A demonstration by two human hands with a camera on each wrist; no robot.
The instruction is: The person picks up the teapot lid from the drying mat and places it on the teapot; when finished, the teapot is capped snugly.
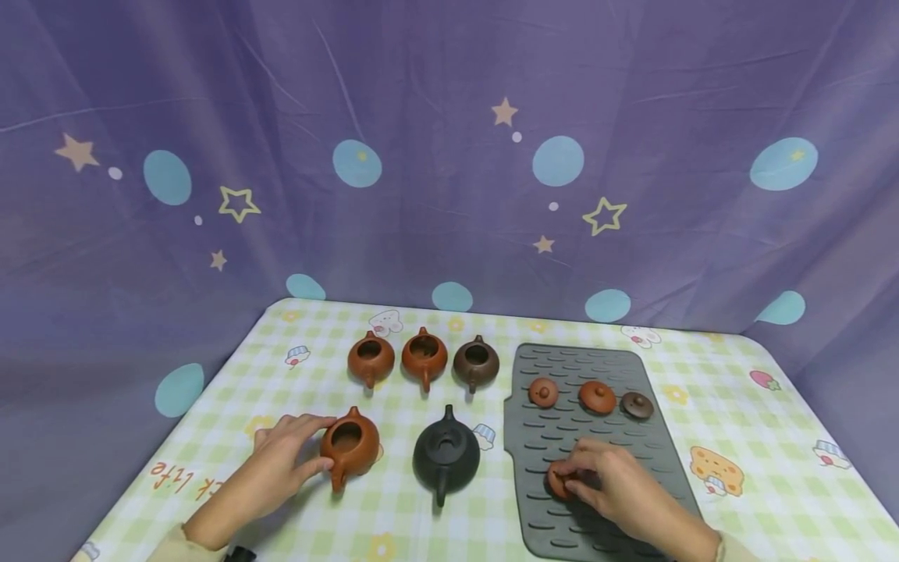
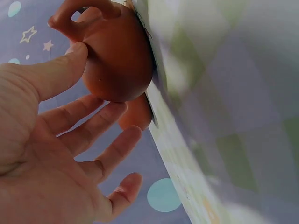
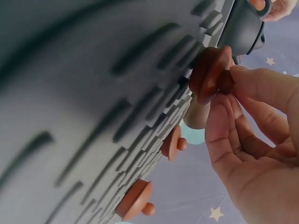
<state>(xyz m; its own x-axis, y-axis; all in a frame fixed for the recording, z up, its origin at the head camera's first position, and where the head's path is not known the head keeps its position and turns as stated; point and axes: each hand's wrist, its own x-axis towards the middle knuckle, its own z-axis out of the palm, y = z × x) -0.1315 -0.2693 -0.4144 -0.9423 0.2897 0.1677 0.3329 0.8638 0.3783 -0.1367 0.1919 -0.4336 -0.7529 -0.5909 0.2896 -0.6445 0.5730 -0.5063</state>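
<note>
An orange-brown lidless teapot (image 1: pixel 349 443) stands at the front left, its handle toward the person. The left hand (image 1: pixel 279 465) touches its left side with thumb and fingertips, the fingers spread loosely; in the left wrist view this hand (image 2: pixel 70 135) lies beside the round body (image 2: pixel 117 56). On the grey ribbed mat (image 1: pixel 541 515) the right hand (image 1: pixel 609 482) pinches a reddish-brown lid (image 1: pixel 557 481) by its knob. In the right wrist view, thumb and fingers of the hand (image 3: pixel 261 121) hold the knob of the lid (image 3: pixel 209 74), which is tilted close to the mat.
A black teapot (image 1: pixel 446 457) stands between the hands, its top covered. Behind are two reddish-brown lidless teapots (image 1: pixel 371 360) (image 1: pixel 424 357) and a dark brown one (image 1: pixel 476 364). Farther back on the mat lie three lids (image 1: pixel 544 393) (image 1: pixel 597 397) (image 1: pixel 637 405). A purple curtain (image 1: pixel 449 234) hangs behind.
</note>
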